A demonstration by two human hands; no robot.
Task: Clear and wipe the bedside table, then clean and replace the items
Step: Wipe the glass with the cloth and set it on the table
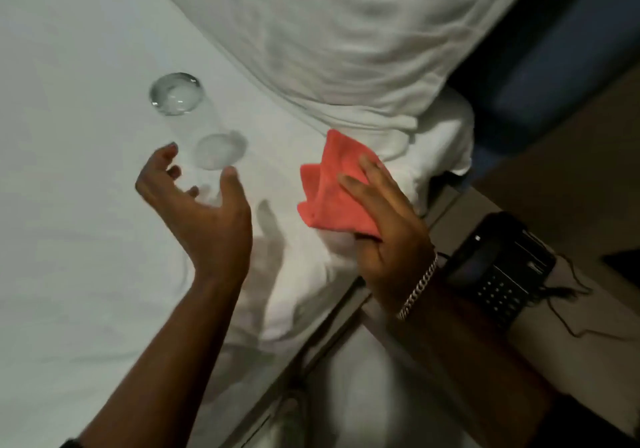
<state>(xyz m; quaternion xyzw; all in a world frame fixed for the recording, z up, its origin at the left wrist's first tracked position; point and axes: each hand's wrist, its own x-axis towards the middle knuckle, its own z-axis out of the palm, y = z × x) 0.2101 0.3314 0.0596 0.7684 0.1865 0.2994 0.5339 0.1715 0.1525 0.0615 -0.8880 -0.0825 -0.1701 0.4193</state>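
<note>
Two clear drinking glasses are on the white bed sheet (pixel 69 205). The far glass (pixel 176 93) is apart from both hands. The near glass (pixel 220 152) lies between the thumb and fingers of my left hand (pixel 204 215), which is cupped with its fingers spread; the blur hides any contact. My right hand (pixel 388 226) holds a folded pink cloth (pixel 332 188) over the bed's edge, and a chain bracelet is on that wrist. Part of the bedside table (pixel 568 312) shows at the right.
A large white pillow (pixel 346 32) fills the top. A black telephone (pixel 502 267) with a keypad and a thin cable sits on the bedside table. Behind the pillow is a dark blue headboard (pixel 554 66).
</note>
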